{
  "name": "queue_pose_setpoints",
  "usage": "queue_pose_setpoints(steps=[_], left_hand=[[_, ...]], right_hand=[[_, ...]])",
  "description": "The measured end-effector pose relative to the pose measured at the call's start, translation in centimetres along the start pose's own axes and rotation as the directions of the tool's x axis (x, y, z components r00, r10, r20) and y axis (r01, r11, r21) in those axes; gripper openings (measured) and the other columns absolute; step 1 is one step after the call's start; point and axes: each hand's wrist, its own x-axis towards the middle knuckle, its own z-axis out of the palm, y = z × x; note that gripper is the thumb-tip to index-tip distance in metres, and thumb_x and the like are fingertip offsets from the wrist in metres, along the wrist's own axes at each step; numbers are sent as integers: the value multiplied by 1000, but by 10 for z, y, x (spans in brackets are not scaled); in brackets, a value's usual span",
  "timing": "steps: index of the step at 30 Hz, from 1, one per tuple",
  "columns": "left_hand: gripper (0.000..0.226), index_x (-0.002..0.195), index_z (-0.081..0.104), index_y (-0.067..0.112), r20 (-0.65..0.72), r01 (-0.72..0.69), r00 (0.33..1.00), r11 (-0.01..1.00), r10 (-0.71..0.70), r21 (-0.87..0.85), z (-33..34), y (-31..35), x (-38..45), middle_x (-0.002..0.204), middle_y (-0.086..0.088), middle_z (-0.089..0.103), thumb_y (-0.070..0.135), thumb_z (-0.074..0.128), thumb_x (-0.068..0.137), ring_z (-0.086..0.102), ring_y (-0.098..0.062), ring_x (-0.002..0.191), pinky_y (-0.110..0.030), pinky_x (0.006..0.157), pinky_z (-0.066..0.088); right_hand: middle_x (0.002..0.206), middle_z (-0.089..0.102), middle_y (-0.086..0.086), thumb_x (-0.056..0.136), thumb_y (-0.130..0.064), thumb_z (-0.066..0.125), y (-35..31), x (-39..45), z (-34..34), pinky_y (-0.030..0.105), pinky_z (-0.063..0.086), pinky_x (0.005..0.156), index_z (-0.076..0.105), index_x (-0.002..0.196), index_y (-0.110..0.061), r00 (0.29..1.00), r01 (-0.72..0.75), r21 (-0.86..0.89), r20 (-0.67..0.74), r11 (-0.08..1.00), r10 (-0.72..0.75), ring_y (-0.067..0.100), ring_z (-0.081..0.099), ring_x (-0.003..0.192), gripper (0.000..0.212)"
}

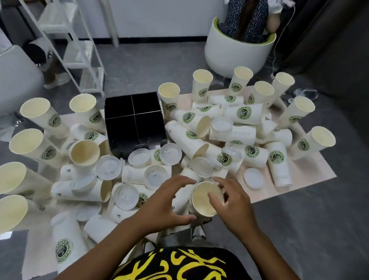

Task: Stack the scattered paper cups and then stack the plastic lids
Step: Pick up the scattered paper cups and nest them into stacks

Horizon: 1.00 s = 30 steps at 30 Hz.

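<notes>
Though partly hidden, green "COFFEE" cup logo [64, 251].

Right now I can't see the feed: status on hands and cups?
Both hands around one upright cup, right fingers over rim. Nothing stacked. Lids litter the pile.

Approx 40 paper cups [243, 114] (pile overlaps, can't count exact), approx 12 plastic lids [253, 178], 1 black 4-compartment organizer [134, 120], 2 hands.

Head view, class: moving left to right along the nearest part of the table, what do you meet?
Lying paper cup with green logo → left hand → open-mouthed cup between the hands → right hand → loose plastic lid.
</notes>
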Motion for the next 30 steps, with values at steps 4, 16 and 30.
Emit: queue_pose_setpoints(steps=[4, 16, 30], left_hand=[[80, 143, 44, 45, 32, -4, 999, 999, 2, 36, 12, -7, 8, 142, 29, 45, 48, 87, 76, 48, -3, 130, -17, 92, 47], [75, 144, 47, 42, 7, 28, 1000, 995, -29, 92, 26, -17, 16, 142, 27, 48, 55, 81, 78, 51, 8, 121, -20, 92, 49], [63, 131, 61, 33, -559, 213, 799, 974, -222, -81, -55, -10, -131, 131, 13, 64, 30, 92, 76, 63, -10, 120, -22, 87, 56]], right_hand=[[132, 42, -33, 75, -59, 77, 14, -16, -8, 23, 50, 88, 52, 143, -38, 991, 27, 57, 127, 998, -34, 3, 52, 117, 75], [143, 35, -32, 71, -63, 80, 28, -23, 8, 45, 55, 95, 35, 144, -54, 987, 56, 82, 143, 995, -68, 7, 43, 133, 86], [140, 47, -15, 76, -46, 76, -50, -15, -4, 41, 48, 102, 49, 143, -23, 938, 346, 101, -62, 933, -342, 8, 42, 133, 76]])
